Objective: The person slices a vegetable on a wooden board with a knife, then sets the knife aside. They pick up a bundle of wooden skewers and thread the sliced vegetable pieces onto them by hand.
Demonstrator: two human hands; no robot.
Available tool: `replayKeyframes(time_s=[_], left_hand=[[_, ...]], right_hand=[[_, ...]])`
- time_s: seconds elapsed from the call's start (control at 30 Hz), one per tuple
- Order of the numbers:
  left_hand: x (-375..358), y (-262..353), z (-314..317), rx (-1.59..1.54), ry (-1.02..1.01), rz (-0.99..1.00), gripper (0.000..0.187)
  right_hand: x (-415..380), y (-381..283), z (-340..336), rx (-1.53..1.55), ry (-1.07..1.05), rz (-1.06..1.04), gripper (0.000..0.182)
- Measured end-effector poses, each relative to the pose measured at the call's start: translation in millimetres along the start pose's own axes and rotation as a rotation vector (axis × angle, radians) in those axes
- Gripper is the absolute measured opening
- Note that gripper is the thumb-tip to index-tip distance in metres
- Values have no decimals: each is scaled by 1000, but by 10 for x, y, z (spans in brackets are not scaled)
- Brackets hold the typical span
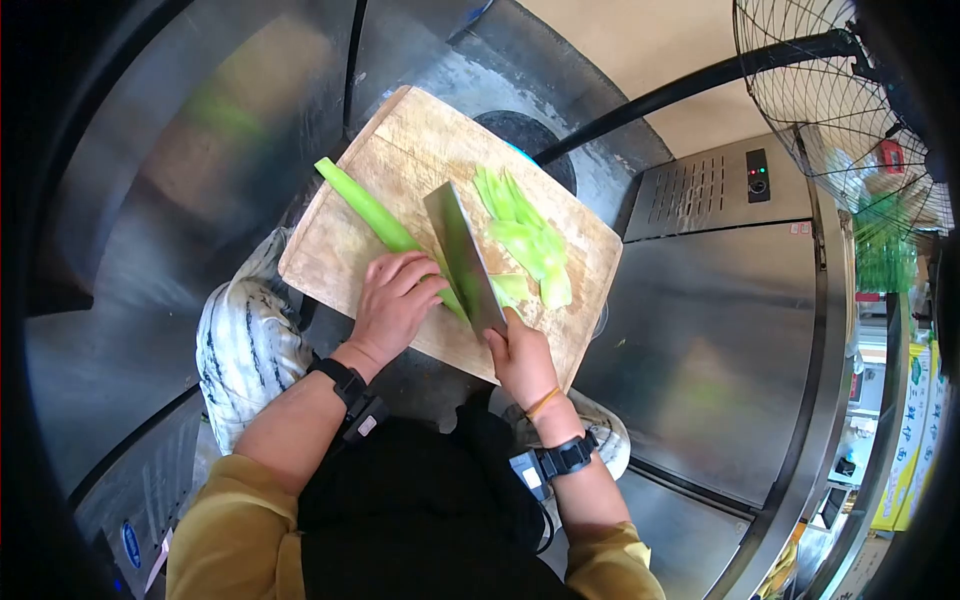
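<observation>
A long pale-green celtuce stem [372,212] lies slantwise on the wooden cutting board [390,140], its far end poking past the board's left edge. My left hand [395,297] presses down on the near part of it with the fingers curled over. In my right hand [524,360] is the handle of a cleaver [463,255]. The broad blade stands on edge just right of my left fingertips, alongside the stem. Right of the blade lie thin, flat celtuce slices [530,240], fanned out and overlapping. A few more slices are partly hidden by the blade.
The board rests close over my knees. To the right stands a steel refrigerator [700,350] with a small control panel [758,175]. A wire fan guard [840,90] on a black pole [690,78] reaches in at top right. Steel panels [220,150] enclose the left.
</observation>
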State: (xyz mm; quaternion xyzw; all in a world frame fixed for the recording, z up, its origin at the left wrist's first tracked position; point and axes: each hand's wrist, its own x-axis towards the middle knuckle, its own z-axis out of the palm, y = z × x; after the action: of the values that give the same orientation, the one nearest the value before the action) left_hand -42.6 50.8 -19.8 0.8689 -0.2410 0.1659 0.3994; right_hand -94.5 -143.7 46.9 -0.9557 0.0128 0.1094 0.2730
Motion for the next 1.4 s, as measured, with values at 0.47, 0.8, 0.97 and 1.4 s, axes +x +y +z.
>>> replayKeyframes(time_s=[0.47, 0.8, 0.97, 1.4], left_hand=[[-41, -54, 44, -21, 23, -1, 28], [-30, -37, 34, -10, 1, -16, 29], [-20, -37, 11, -15, 8, -2, 29], [-3, -50, -8, -35, 33, -35, 28]], right_hand=[[-239, -208, -205, -144, -55, 7, 24], [-68, -122, -26, -156, -78, -20, 18], [147, -73, 99, -101, -82, 7, 21], [-170, -183, -181, -115, -45, -37, 19]])
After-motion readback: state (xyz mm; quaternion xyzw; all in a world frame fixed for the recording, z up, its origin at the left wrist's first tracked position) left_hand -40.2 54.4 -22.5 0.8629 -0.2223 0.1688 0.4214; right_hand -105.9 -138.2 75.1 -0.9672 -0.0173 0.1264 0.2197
